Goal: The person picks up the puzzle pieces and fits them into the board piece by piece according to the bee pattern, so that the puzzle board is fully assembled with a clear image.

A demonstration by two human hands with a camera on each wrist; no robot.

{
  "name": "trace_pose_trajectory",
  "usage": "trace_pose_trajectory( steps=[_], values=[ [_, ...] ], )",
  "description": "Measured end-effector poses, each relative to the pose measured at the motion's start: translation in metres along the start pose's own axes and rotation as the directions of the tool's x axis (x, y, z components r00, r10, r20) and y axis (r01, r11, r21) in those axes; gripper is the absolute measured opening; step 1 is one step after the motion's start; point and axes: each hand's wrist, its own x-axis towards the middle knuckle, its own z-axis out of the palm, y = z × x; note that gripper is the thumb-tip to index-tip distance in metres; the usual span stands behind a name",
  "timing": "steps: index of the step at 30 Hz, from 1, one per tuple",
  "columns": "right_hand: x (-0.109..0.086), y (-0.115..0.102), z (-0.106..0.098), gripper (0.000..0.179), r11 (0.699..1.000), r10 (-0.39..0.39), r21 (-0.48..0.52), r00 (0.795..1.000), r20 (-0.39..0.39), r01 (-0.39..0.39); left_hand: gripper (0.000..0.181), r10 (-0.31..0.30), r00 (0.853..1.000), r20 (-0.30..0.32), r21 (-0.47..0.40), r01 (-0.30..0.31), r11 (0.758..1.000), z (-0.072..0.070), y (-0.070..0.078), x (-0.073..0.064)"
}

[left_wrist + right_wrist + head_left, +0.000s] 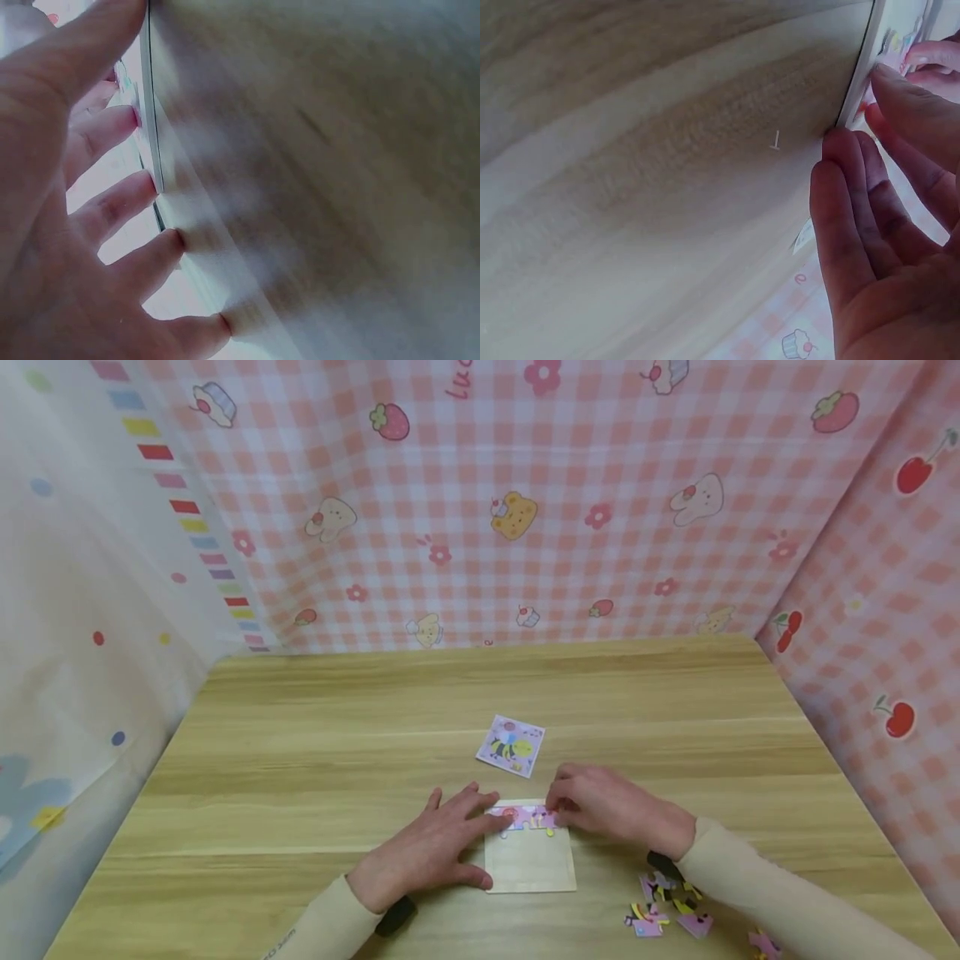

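A square wooden puzzle tray (531,864) lies on the table between the hands, with joined pink puzzle pieces (517,816) along its far edge. My left hand (431,842) spreads over its left side. Its fingertips touch the pieces and frame, and the thumb rests near the lower left corner. At the tray's far right corner, my right hand (611,806) holds the end puzzle piece between thumb and index finger. That piece is largely hidden by the fingers. In the right wrist view, the other fingers (840,217) extend beside the tray's outer edge.
A picture card with a bee (512,747) lies beyond the tray. Loose puzzle pieces (648,922) are heaped near the right forearm, and another piece (765,943) lies farther right by the sleeve. Patterned curtains (480,560) stand behind the wooden table (300,735).
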Motion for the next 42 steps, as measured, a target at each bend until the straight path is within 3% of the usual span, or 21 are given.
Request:
trace_pose_trajectory(
  steps=[10,15,19,23,28,36,42],
  values=[
    [0.0,-0.003,0.005,0.01,0.997,-0.023,-0.072,1.0,-0.003,0.023,0.082,-0.004,1.0,0.012,-0.013,0.005,1.0,-0.002,0.0,0.001],
    [0.002,-0.002,0.003,0.011,1.0,-0.013,-0.006,1.0,0.009,0.013,0.098,-0.054,0.998,0.033,-0.031,0.055,0.998,-0.004,0.001,0.003],
    [0.002,0.0,-0.003,0.014,0.999,0.002,0.043,1.0,0.025,-0.003,0.111,-0.053,0.999,-0.003,0.021,0.053,0.998,-0.002,0.003,0.002],
    [-0.001,0.001,-0.01,0.015,0.998,0.009,0.063,1.0,0.022,-0.01,0.107,-0.038,0.998,-0.046,0.08,0.042,0.996,0.002,0.004,0.001],
    [-0.01,0.002,-0.022,0.016,0.997,0.03,0.066,0.999,-0.038,-0.027,0.103,-0.048,0.997,-0.067,0.093,0.055,0.994,0.003,0.002,0.001],
    [-0.031,0.004,-0.034,0.017,1.0,-0.011,0.002,0.989,-0.145,0.011,0.105,-0.055,0.995,-0.088,0.082,0.062,0.995,0.002,-0.001,0.004],
    [-0.054,0.007,-0.039,0.018,0.998,0.048,0.042,0.982,-0.184,-0.041,0.106,-0.057,0.995,-0.077,0.074,0.063,0.995,0.003,-0.003,0.007]
  ],
)
